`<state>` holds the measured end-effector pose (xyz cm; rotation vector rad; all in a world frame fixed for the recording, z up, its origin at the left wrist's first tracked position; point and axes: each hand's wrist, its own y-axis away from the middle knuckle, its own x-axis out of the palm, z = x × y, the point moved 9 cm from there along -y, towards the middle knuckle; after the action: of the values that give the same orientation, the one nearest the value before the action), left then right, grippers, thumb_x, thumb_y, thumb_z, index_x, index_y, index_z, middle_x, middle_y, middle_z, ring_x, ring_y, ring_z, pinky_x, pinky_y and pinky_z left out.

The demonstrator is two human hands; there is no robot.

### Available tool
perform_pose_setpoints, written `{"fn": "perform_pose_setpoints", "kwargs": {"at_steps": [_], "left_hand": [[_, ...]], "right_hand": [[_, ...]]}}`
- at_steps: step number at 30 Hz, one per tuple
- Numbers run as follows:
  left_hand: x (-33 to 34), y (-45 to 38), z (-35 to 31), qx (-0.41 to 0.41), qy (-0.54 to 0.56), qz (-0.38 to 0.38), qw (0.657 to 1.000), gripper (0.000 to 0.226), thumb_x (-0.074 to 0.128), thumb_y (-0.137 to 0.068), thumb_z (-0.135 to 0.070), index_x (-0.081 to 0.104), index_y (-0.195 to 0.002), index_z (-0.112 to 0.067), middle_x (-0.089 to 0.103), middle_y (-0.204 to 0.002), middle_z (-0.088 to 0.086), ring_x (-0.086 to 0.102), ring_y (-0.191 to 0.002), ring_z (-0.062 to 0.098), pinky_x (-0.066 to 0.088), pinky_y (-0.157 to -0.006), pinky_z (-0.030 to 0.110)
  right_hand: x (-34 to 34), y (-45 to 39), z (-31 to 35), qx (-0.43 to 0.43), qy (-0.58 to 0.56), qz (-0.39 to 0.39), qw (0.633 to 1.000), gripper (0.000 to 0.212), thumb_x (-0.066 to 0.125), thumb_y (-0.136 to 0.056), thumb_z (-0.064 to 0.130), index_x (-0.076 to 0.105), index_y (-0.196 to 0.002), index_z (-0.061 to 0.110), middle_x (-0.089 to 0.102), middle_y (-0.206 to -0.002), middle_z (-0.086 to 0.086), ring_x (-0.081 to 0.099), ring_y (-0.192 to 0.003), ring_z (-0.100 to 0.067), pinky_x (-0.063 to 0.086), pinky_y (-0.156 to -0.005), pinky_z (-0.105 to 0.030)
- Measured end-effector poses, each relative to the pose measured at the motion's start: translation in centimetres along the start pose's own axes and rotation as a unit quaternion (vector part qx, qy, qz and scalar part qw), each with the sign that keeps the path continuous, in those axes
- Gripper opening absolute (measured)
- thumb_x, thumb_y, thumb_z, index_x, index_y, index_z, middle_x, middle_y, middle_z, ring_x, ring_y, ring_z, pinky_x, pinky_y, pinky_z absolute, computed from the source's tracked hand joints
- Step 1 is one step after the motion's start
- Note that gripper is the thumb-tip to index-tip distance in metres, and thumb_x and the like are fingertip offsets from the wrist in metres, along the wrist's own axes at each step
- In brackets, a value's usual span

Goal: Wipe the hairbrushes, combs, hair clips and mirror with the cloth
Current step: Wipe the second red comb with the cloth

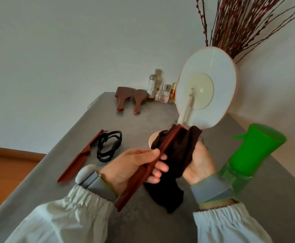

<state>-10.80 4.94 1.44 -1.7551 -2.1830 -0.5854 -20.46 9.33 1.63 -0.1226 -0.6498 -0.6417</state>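
Left hand [132, 165] gripping comb [153, 160], right hand [200, 160] clutching cloth [174, 155], grey table [134, 123], white wall [73, 41]

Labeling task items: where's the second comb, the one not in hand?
Head view, left of centre: the second comb lies on the grey table, touching the black hair clips on its right, just beyond the left hand.

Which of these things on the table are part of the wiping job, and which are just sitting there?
Part of the job:
- comb in the left hand
- dark cloth in the right hand
- second comb
- black hair clips
- two hairbrushes
- mirror

Just sitting there:
- green spray bottle
- cosmetic bottles
- dried branches
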Motion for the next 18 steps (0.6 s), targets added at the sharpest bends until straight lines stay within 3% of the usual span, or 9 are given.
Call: {"fn": "perform_pose_setpoints", "kwargs": {"at_steps": [3,5,6,9,12,15,18], "left_hand": [[-2.2,-0.4,-0.5,0.026,0.118,-0.086,0.989,0.026,0.048,-0.091,-0.029,0.067,-0.093,-0.012,0.068,-0.092,0.005,0.063,-0.080,0.014,0.052,-0.077,0.036],[-3.3,-0.2,-0.8,0.050,0.122,-0.133,0.982,0.028,0.047,-0.093,-0.036,0.070,-0.094,-0.019,0.063,-0.091,-0.001,0.058,-0.078,0.013,0.046,-0.074,0.033],[-3.4,0.0,-1.0,0.056,0.117,-0.147,0.981,0.029,0.047,-0.094,-0.037,0.071,-0.094,-0.022,0.063,-0.087,-0.003,0.057,-0.073,0.011,0.044,-0.069,0.031],[-2.7,0.0,-0.6,0.060,0.142,-0.149,0.977,0.026,0.048,-0.094,-0.033,0.069,-0.098,-0.018,0.069,-0.078,-0.003,0.065,-0.065,0.008,0.053,-0.059,0.023],[-2.3,-0.3,-0.2,0.040,0.166,-0.130,0.977,0.027,0.050,-0.093,-0.030,0.068,-0.104,-0.012,0.069,-0.089,0.007,0.066,-0.080,0.017,0.053,-0.079,0.029],[-3.6,-0.1,-0.8,0.054,0.173,-0.146,0.972,0.022,0.051,-0.092,-0.026,0.069,-0.097,-0.014,0.071,-0.087,0.002,0.067,-0.082,0.015,0.049,-0.081,0.030],[-4.4,0.2,-2.1,0.107,0.055,-0.169,0.978,0.019,0.051,-0.092,-0.024,0.069,-0.091,-0.016,0.073,-0.093,-0.002,0.064,-0.095,0.012,0.047,-0.080,0.028]], "right_hand": [[-0.8,0.1,0.2,-0.028,0.033,-0.044,0.998,0.032,0.046,-0.095,0.040,0.058,-0.100,0.010,0.059,-0.096,-0.014,0.058,-0.082,-0.028,0.048,-0.077,-0.044],[-1.3,0.5,0.7,-0.085,0.167,-0.115,0.975,0.017,0.049,-0.096,0.030,0.062,-0.092,0.020,0.065,-0.092,-0.006,0.062,-0.082,-0.022,0.051,-0.080,-0.043],[-0.5,0.6,0.3,-0.097,0.212,-0.113,0.966,0.015,0.050,-0.095,0.030,0.062,-0.091,0.021,0.067,-0.089,-0.004,0.065,-0.079,-0.019,0.053,-0.077,-0.039],[2.2,0.9,-2.5,-0.076,0.229,-0.070,0.968,0.021,0.059,-0.091,0.034,0.065,-0.102,0.017,0.073,-0.087,-0.010,0.070,-0.080,-0.025,0.058,-0.075,-0.042],[3.6,1.3,-2.9,-0.090,0.305,-0.041,0.947,0.014,0.059,-0.092,0.028,0.069,-0.096,0.020,0.074,-0.090,-0.008,0.071,-0.088,-0.023,0.055,-0.086,-0.044],[3.9,1.6,-2.8,-0.069,0.311,0.007,0.948,0.016,0.058,-0.091,0.009,0.068,-0.100,0.016,0.072,-0.095,-0.014,0.069,-0.094,-0.029,0.054,-0.087,-0.043],[4.5,2.1,-2.5,-0.060,0.311,0.047,0.947,0.021,0.054,-0.090,0.000,0.066,-0.105,0.010,0.072,-0.090,-0.012,0.070,-0.089,-0.026,0.055,-0.075,-0.035]]}}
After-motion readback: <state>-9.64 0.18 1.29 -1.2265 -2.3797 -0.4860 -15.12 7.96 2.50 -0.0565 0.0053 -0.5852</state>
